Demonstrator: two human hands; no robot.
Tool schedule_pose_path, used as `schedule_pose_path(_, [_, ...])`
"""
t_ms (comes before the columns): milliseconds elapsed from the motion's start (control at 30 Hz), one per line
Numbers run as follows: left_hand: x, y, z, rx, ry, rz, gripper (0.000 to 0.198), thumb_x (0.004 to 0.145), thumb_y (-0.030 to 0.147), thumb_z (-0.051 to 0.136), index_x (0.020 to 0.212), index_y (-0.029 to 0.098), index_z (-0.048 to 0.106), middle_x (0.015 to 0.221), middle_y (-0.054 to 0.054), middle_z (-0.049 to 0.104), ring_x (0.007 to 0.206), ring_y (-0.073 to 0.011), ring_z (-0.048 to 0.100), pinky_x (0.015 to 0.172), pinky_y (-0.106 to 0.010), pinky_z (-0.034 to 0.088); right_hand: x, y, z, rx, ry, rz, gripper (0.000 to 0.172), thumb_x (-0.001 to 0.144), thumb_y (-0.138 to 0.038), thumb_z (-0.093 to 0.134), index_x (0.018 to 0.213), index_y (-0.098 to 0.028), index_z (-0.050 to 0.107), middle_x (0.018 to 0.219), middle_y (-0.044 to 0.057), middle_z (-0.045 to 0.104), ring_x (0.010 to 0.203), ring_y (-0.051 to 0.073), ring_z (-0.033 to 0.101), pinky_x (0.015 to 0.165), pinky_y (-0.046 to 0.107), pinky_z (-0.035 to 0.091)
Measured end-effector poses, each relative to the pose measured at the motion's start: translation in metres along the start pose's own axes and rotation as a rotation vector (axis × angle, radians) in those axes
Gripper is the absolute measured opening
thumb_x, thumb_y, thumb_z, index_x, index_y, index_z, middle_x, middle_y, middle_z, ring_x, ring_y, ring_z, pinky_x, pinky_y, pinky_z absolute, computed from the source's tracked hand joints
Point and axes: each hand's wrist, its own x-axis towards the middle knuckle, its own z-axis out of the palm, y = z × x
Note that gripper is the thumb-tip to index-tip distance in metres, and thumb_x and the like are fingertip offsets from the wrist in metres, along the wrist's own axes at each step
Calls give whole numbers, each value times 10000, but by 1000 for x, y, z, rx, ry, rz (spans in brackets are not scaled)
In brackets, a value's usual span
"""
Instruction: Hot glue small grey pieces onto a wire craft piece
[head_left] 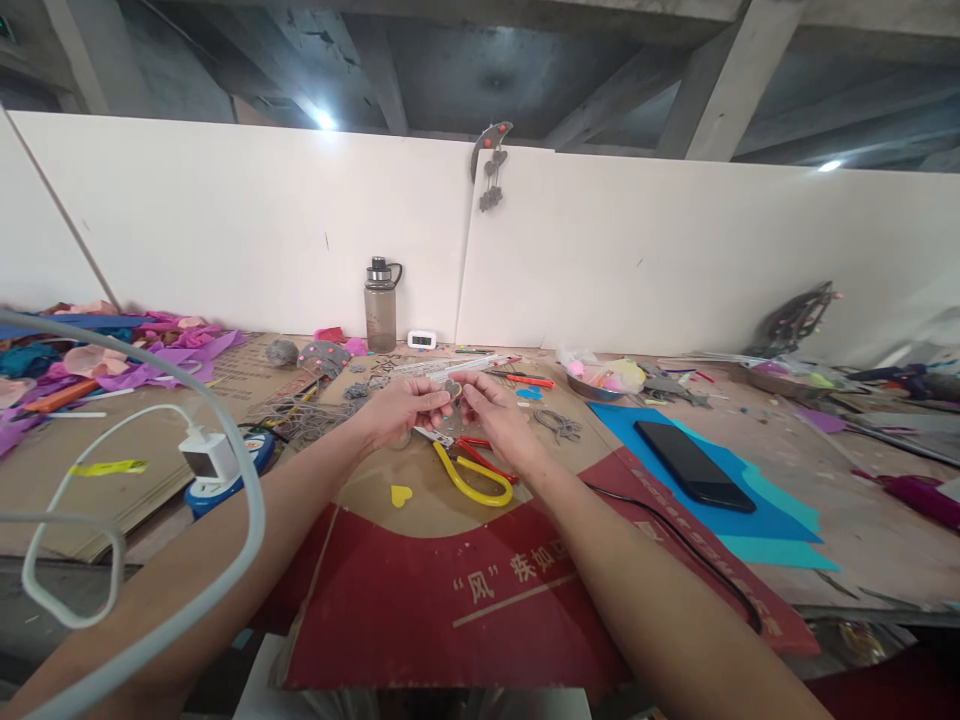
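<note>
Both my hands meet above the middle of the cardboard sheet [420,560]. My left hand [405,408] and my right hand [496,412] pinch a small grey heart-shaped piece [453,390] between their fingertips. Just under them lie yellow-handled scissors [472,475] and red-handled pliers [480,455]. A small yellow heart [400,494] lies on the cardboard to the left of the scissors.
A black phone [694,464] rests on blue paper [757,495] to the right. A water bottle [380,304] and a small clock [421,339] stand by the white wall. Coloured crepe paper [112,355] is piled at left. A white charger [207,456] with cable lies near the left edge.
</note>
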Motion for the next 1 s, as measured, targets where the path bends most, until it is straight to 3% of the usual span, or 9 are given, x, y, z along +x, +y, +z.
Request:
schedule_pose_path(67, [0,-1,0,-62,-69,-47,291,672,381,778,678,120,650,649,-35,610,510,-67,513,498,-190,402,0,-1,0,13,-76,7,375,813,-453,531,1101,-216,574,760,-22,547,659,116,480,637,256,412])
schedule_pose_path(167, [1,-7,-2,-152,-140,-93,259,679,350,784,745,126,672,672,-37,622,518,-65,524,506,-186,414,-1,-1,0,19,-143,3,325,814,-475,539,979,-200,592,741,-15,564,697,128,513,674,268,422])
schedule_pose_path(267, [4,-11,-4,-179,-152,-101,243,711,344,761,788,127,683,722,-52,644,553,-74,553,523,-190,435,1,0,0,32,-78,-24,275,791,-474,578,794,-200,552,697,-28,547,644,114,481,635,258,399])
schedule_pose_path(433, [4,-8,-5,-179,-42,-25,210,746,315,729,809,119,687,831,-75,685,611,-87,597,560,-203,466,4,4,-4,-53,110,-20,283,758,-445,614,664,-203,502,571,-56,454,542,100,394,559,252,333])
schedule_pose_path(600, [4,-4,-3,-146,25,-1,233,732,340,735,773,116,688,777,-70,687,588,-85,583,548,-205,451,3,4,-4,-109,177,6,252,741,-420,612,654,-200,525,540,-57,446,531,105,385,556,261,326])
schedule_pose_path(767, [6,-7,-2,-44,110,15,257,676,347,774,691,108,681,688,-52,661,519,-64,538,490,-190,398,2,3,-2,-85,148,-3,285,751,-442,605,634,-199,512,545,-46,453,529,105,387,553,263,332])
schedule_pose_path(900, [7,-7,-1,-69,179,31,259,664,340,776,652,111,654,627,-29,633,491,-56,514,478,-186,383,3,4,0,23,112,49,344,785,-541,537,741,-199,546,683,-18,520,562,108,419,526,254,350])
schedule_pose_path(1000, [7,-6,-1,-70,185,55,258,672,337,765,649,111,643,595,-18,616,486,-59,507,484,-191,389,2,4,1,27,71,55,327,766,-524,580,727,-204,527,644,-35,491,559,106,411,542,255,348])
